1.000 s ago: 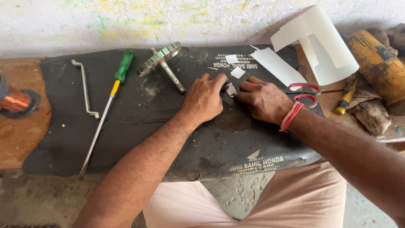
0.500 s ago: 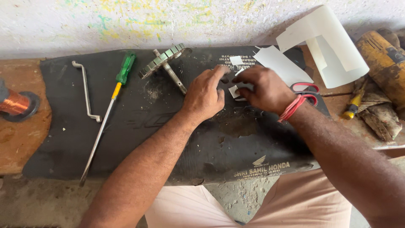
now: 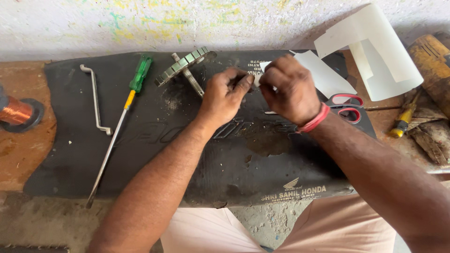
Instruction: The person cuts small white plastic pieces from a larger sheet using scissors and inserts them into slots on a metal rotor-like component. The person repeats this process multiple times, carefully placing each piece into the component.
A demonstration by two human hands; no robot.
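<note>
**Two hands pinching a small white paper piece over a black rubber mat**

Left hand [image 3: 224,96] curled, thumb and forefinger pressed together on the edge of a small white paper piece [image 3: 258,79]. Right hand [image 3: 289,89] closed over the same piece from the other side, fingers bunched tight on it, red band [image 3: 315,120] round the wrist. Paper piece mostly hidden between the two sets of fingertips, held just above the black rubber mat [image 3: 154,140], near its far edge.

Just left of the left hand, a toothed metal rotor on a shaft [image 3: 185,69], lying tilted on the mat. Further left, a green-handled screwdriver [image 3: 123,112] with a long shank, and beside it a bent metal rod [image 3: 96,100]. At the far left, off the mat, a copper wire spool [image 3: 14,111].

Right of the right hand, red-handled scissors [image 3: 346,105], partly hidden by the wrist. Beyond them, curled white paper sheets [image 3: 375,51] against the wall, and a yellow-handled tool [image 3: 404,122] near the right edge
</note>
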